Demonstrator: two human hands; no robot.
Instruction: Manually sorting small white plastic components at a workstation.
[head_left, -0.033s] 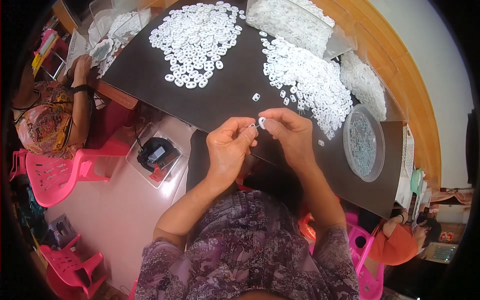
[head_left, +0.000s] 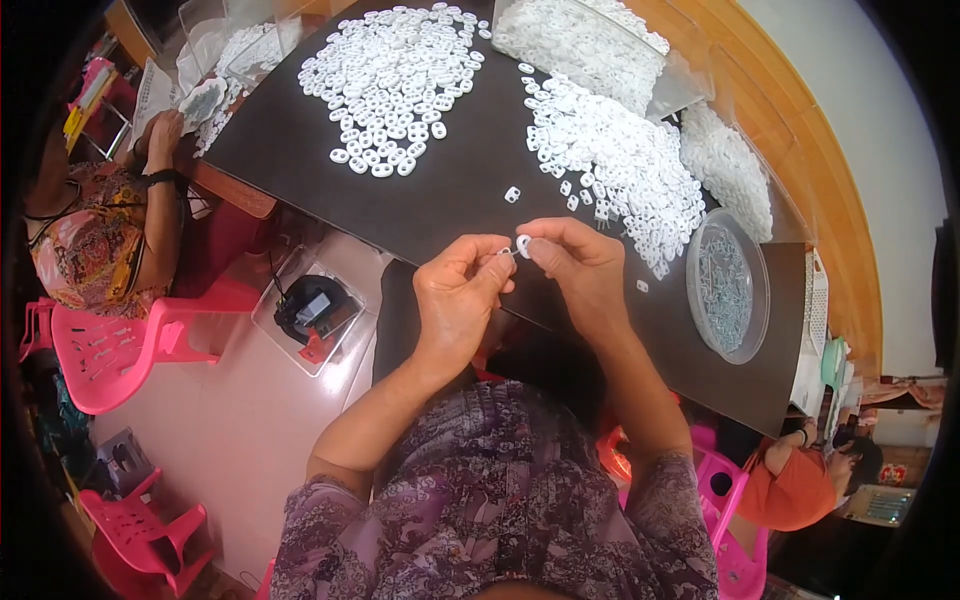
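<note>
My left hand [head_left: 452, 305] pinches a tiny pale, wire-like piece [head_left: 507, 251] between thumb and fingertips, over the near table edge. Right beside it, my right hand [head_left: 588, 280] grips a small white oval plastic piece [head_left: 524, 244] with a hole in it. The two pieces are very close; whether they touch I cannot tell. Just beyond my hands lies a single white two-holed piece [head_left: 512, 194]. To the right of my right hand sits another small white piece [head_left: 642, 286]. A round clear tub [head_left: 766, 300] of thin metal pieces stands farther right.
Larger white two-holed ovals form a heap [head_left: 395, 70] at the far left of the dark table [head_left: 290, 150]. A heap of smaller ones [head_left: 620, 150] spreads before a clear box [head_left: 585, 50] at the far right. Another person [head_left: 110, 230] sits at left, one in orange [head_left: 800, 485] at right.
</note>
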